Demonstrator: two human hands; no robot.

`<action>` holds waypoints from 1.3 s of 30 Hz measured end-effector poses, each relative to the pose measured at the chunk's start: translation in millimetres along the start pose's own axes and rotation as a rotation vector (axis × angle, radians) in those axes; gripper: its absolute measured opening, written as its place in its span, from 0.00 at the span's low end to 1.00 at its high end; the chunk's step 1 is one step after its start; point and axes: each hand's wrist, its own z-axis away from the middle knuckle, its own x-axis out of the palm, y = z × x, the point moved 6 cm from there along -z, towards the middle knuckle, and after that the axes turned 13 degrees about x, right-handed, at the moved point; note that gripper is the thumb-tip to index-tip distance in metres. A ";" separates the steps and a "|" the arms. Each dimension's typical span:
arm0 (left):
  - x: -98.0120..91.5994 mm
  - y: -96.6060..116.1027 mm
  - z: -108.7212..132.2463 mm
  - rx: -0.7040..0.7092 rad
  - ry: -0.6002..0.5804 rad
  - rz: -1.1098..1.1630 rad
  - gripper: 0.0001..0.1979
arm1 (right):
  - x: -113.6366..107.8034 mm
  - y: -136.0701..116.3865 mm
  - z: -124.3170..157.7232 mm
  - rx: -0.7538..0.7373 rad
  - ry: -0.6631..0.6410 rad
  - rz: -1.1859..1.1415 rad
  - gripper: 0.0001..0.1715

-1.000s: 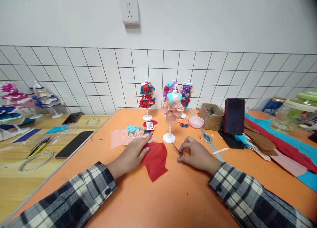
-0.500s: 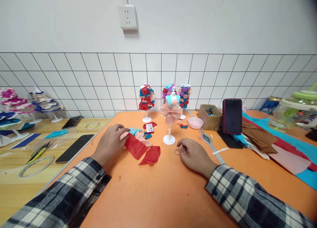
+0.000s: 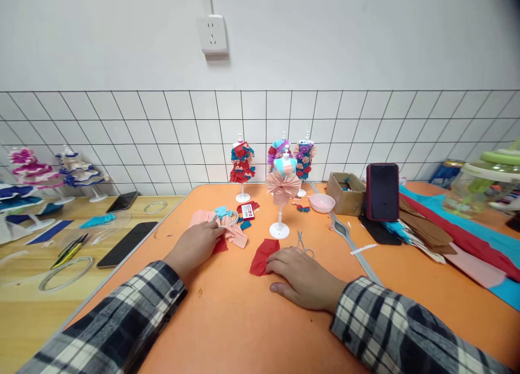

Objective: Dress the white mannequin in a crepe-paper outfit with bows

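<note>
My left hand is over a small heap of crepe paper, its fingers bent and close together. Pink crepe paper and a roll of clear tape lie at its fingertips, and a red piece shows partly beneath it. What the fingers grip is hidden. My right hand rests palm down, fingers apart, their tips touching a red crepe paper piece. Small scissors lie just beyond that hand. Between the hands stands a mini mannequin with a pleated pink paper skirt and blue top.
Dressed mini mannequins stand at the back, others at the left. A labelled card, pink dish, cardboard box, upright phone and paper sheets surround the work area. A yellow cutter lies left.
My right hand has let go of the scissors and moved left onto the red piece. My left hand has moved right and inward, and its red piece is now mostly covered.
</note>
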 end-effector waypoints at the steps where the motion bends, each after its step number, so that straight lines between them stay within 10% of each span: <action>1: 3.0 -1.8 -1.1 -0.019 0.011 -0.004 0.14 | 0.0 0.8 0.2 0.002 0.000 -0.009 0.17; 24: -1.3 -4.7 -5.4 -0.066 0.092 0.035 0.15 | -4.8 -1.0 1.2 0.019 0.075 0.072 0.11; 29: -27.8 54.3 5.6 0.237 0.323 0.094 0.16 | -2.1 -2.4 3.4 -0.069 0.007 0.123 0.11; 33: -1.4 116.3 1.6 0.422 0.143 0.312 0.14 | -1.0 -4.3 6.9 -0.141 -0.006 0.144 0.14; 39: 22.9 117.1 -17.2 0.318 0.078 0.207 0.08 | -1.3 -9.6 11.0 -0.207 -0.039 0.126 0.15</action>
